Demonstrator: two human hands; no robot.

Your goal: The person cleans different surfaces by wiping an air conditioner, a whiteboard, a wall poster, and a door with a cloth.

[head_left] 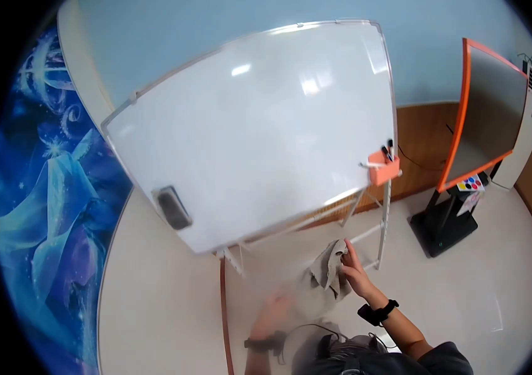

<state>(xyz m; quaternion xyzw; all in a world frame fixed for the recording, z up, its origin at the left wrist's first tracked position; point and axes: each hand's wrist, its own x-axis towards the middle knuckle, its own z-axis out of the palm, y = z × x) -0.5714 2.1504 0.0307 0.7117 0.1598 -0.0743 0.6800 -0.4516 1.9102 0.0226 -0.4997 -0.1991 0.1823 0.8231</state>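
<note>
My right hand (356, 275) holds a crumpled grey cloth (330, 265) below the whiteboard's lower edge, fingers pointing up. The cloth hangs to the left of that hand, its lower left part blurred. My left hand (273, 312) is smeared by motion, lower and to the left of the cloth; its fingers cannot be made out. Above both hands stands a large whiteboard (235, 137). A dark eraser (173, 209) sits at its lower left corner, and an orange pen holder (383, 169) with markers is at its lower right.
An orange-framed screen (491, 112) on a black stand (444, 225) is at the right, with a white air conditioner (528, 125) behind it. White legs (383, 234) support the whiteboard. A blue mural (53, 212) covers the left wall.
</note>
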